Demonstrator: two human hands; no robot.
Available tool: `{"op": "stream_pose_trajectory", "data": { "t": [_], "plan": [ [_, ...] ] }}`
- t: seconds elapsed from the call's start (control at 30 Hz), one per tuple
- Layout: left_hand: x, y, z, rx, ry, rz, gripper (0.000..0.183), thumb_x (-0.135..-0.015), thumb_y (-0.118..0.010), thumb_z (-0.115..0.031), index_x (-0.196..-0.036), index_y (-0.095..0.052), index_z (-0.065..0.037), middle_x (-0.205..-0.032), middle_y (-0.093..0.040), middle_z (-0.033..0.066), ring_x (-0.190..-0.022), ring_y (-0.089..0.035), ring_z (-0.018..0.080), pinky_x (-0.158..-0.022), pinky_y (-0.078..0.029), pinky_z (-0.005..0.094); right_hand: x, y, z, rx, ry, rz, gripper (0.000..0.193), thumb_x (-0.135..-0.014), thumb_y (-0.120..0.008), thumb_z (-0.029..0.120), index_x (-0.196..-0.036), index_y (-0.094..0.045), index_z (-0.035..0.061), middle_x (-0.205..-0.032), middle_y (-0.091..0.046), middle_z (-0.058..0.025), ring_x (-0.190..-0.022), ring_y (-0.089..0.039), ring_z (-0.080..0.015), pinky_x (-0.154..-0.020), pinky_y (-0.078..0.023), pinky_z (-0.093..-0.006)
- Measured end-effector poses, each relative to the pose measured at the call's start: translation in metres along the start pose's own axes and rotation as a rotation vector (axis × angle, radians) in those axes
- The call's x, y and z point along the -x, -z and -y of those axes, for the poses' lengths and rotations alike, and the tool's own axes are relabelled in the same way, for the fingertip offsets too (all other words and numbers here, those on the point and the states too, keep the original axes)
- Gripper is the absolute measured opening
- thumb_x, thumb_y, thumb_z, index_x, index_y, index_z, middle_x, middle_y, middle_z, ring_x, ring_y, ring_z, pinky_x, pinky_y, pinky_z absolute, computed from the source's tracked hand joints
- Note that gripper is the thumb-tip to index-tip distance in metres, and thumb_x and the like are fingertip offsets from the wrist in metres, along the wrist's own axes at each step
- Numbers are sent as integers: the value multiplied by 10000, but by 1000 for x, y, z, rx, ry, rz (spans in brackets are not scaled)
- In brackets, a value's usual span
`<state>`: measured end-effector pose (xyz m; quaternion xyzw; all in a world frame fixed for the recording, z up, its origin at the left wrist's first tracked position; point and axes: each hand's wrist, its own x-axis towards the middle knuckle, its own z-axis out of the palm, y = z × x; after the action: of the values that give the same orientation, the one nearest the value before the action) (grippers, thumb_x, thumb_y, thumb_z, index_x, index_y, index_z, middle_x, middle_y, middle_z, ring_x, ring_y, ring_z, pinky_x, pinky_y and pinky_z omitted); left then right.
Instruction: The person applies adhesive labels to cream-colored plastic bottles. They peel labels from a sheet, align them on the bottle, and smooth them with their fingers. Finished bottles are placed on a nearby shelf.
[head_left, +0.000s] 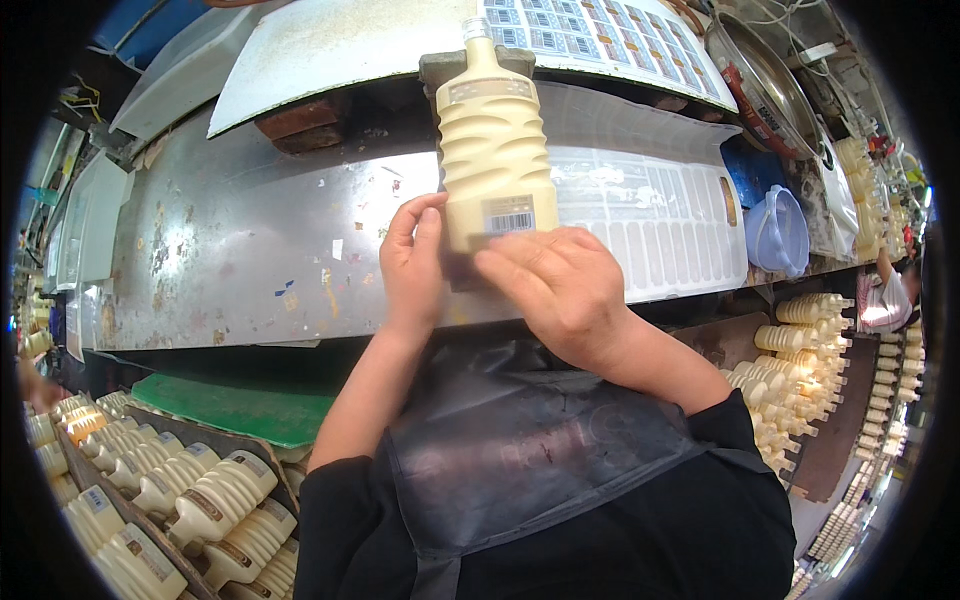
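A cream plastic bottle (pixel 495 150) with wavy ridged sides lies on the metal worktable, its neck pointing away from me and resting on a dark block (pixel 432 70). A barcode label (pixel 510 216) sits on its flat lower part, and another label strip crosses the shoulder. My left hand (pixel 412 265) is closed against the bottle's lower left side, steadying it. Across the label's lower edge my right hand (pixel 565 285) presses with its fingers stretched out; their tips are slightly blurred. Beyond the bottle, sheets of printed labels (pixel 600 40) lie on a white board (pixel 330 60).
Right of the bottle lies a translucent ribbed plastic sheet (pixel 670 240), then a pale blue basket (pixel 778 235) and a large metal bowl (pixel 770 85). Crates of similar bottles (pixel 225 490) stand at lower left, more bottles (pixel 800 350) at right. A green board (pixel 230 408) lies below the table edge.
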<state>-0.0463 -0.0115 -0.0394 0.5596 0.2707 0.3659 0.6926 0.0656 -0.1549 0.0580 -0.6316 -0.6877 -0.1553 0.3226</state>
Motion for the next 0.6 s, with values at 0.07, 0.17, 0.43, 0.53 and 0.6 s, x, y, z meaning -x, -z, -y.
{"op": "stream_pose_trajectory", "data": {
  "t": [0.07, 0.17, 0.43, 0.53, 0.6],
  "plan": [
    [-7, 1, -5, -109, -36, -15, 272, -1078, -515, -181, -1241, -639, -2, -1216, -651, 97, -1122, -583, 146, -1001, -458, 298, 0, 2, 2, 13, 7, 73, 304, -741, -679, 63, -1040, -723, 30, -1029, -720, -81, -925, -721, -235, -765, -534, -344],
    [-25, -2, -11, -136, -77, -42, 309, -1095, -490, -225, -1306, -599, -27, -1202, -656, 63, -1160, -559, 142, -1037, -427, 329, -2, 4, 0, -37, -42, 87, 284, -781, -733, 72, -1064, -739, 50, -936, -741, -92, -840, -727, -233, -724, -536, -338],
    [-98, -26, -30, 107, 81, 128, 494, -1133, -331, -336, -1484, -423, -2, -1448, -534, 167, -1341, -515, 252, -1158, -388, 388, 4, 12, -37, -119, -724, -44, 251, -900, -755, 124, -1120, -723, 8, -904, -771, -139, -777, -758, -213, -717, -579, -306],
    [-118, -37, -32, 336, 230, 232, 500, -1138, -334, -376, -1451, -478, -14, -1388, -589, 134, -1257, -571, 234, -1092, -456, 384, 13, 6, -41, -236, -757, 26, 268, -907, -747, 136, -1141, -725, 8, -928, -770, -147, -817, -759, -219, -746, -576, -308],
    [-124, -40, -33, 424, 301, 267, 500, -1136, -337, -384, -1428, -504, -14, -1364, -609, 136, -1241, -589, 246, -1079, -476, 396, 16, 5, -49, -189, -796, -36, 269, -910, -748, 147, -1140, -727, 10, -945, -770, -151, -829, -759, -219, -744, -577, -309]
  ]
}}
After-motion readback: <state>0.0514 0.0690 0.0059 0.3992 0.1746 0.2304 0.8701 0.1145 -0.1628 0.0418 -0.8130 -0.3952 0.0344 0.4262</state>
